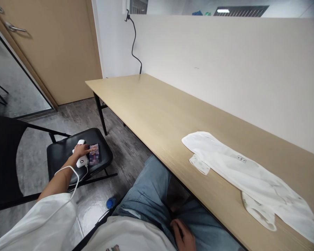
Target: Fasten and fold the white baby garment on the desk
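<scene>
My left hand (81,150) reaches down to the black chair seat at the left. Its fingers stretch out over the edge of a phone (94,154) with a lit, colourful screen. Under and beside that hand is a white device (82,161) with a small round dark spot; a white cable (77,183) runs from near it across my forearm. My right hand (184,235) rests in my lap on my jeans, loosely curled with fingers apart and nothing seen in it. On the table lies a white garment (238,170), stretched lengthwise, with small printed patches.
The wooden table (151,108) runs along a pale partition (225,66). A black flexible holder (134,45) stands at its far end. The black folding chair (64,148) is at my left. A blue-capped item (111,203) is on the floor near my leg.
</scene>
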Tool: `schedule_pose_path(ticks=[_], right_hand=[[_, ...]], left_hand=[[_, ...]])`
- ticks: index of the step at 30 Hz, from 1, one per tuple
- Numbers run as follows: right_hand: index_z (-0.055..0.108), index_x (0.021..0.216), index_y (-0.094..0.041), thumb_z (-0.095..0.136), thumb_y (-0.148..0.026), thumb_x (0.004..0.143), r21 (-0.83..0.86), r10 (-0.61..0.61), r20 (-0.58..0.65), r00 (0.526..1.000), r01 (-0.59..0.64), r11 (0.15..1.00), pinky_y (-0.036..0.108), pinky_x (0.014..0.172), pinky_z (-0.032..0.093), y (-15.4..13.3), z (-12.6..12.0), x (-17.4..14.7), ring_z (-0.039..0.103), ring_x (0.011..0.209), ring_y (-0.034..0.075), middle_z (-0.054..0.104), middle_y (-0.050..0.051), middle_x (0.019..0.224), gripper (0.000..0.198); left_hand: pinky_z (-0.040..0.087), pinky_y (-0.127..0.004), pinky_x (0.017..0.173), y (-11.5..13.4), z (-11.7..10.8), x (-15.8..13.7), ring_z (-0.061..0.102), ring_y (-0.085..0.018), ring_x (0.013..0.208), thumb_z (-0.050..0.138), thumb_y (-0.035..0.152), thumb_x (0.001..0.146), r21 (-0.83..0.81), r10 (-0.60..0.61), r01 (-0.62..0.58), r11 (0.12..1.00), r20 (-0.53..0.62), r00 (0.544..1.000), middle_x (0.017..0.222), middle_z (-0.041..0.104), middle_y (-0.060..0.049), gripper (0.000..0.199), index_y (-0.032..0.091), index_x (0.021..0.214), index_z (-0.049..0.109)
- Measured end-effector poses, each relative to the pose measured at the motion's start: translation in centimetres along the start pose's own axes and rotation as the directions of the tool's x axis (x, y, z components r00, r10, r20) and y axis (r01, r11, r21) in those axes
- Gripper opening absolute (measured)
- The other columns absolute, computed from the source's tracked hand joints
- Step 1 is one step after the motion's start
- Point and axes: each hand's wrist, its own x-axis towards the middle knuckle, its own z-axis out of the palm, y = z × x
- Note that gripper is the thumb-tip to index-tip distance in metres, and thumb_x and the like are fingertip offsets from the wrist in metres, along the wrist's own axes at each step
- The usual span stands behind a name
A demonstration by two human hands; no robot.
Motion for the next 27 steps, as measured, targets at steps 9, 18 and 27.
schedule_pose_path(ticks=[9, 18, 27], right_hand=[[0.072, 0.075, -0.021, 0.044, -0.067, 0.096, 0.004, 0.0, -0.01, 1.0, 0.0, 1.0, 0.026, 0.067, 0.058, -0.41, 0.02, 0.23, 0.072, 0.07, 0.022, 0.074, 0.009, 0.075, 0.059], [0.07, 0.075, -0.021, 0.045, -0.063, 0.098, 0.007, 0.006, -0.007, 1.0, -0.006, 1.0, 0.025, 0.069, 0.057, -0.16, 0.09, 0.01, 0.071, 0.07, 0.021, 0.073, 0.008, 0.076, 0.054], [0.072, 0.075, -0.02, 0.045, -0.067, 0.096, 0.011, 0.019, -0.016, 1.0, -0.018, 1.0, 0.026, 0.069, 0.058, -0.69, -0.03, 0.12, 0.072, 0.07, 0.022, 0.074, 0.009, 0.076, 0.058]], left_hand=[[0.031, -0.04, 0.11, 0.13, -0.31, 0.36, 0.056, -0.035, 0.125, 0.051, 0.083, 0.078, 0.021, 0.004, -0.005, 1.0, 0.021, 1.0, 0.12, 0.074, -0.015, 0.085, 0.016, 0.127, 0.071], [0.033, -0.039, 0.109, 0.13, -0.42, 0.7, 0.057, -0.034, 0.124, 0.05, 0.085, 0.075, 0.058, -0.013, 0.01, 0.998, 0.05, 0.999, 0.12, 0.074, -0.014, 0.087, 0.019, 0.129, 0.07], [0.032, -0.046, 0.114, 0.86, -0.57, 0.95, 0.059, -0.039, 0.127, 0.049, 0.084, 0.074, 0.058, -0.04, 0.037, 0.998, 0.051, 0.998, 0.121, 0.074, -0.017, 0.082, 0.021, 0.12, 0.075]])
